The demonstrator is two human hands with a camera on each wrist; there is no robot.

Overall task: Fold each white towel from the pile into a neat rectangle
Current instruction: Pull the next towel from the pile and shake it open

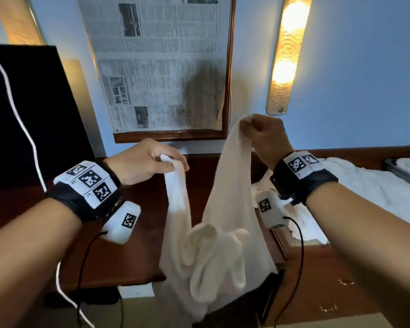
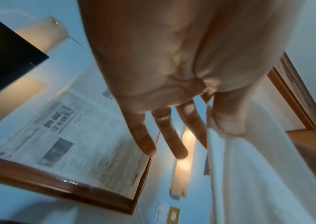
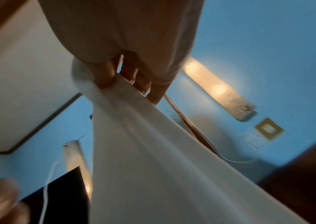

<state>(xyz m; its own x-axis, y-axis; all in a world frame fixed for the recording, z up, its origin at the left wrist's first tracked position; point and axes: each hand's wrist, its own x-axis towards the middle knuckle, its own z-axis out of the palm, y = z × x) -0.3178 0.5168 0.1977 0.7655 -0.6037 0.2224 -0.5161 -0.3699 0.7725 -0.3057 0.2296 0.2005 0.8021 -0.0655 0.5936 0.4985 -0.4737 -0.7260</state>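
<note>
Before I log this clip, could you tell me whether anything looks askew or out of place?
The white towel is not spread flat: the left hand and right hand grip it bunched at uneven heights, and its middle sags in twisted folds. Odd too: newspaper covers the wooden-framed panel on the wall.

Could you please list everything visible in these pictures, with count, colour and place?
held towel: one, white, hanging bunched between both hands above the desk
towel pile: one heap, white, right, behind the right wrist
desk: one, dark reddish wood, under the towel
framed newspaper: one, grey print in a brown frame, wall centre
wall lights: two, warm yellow, either side of the frame
dark screen: one, black, left
wall plate: one, brass, under the right light
left hand: pinches one towel edge
right hand: grips the other, higher
</note>
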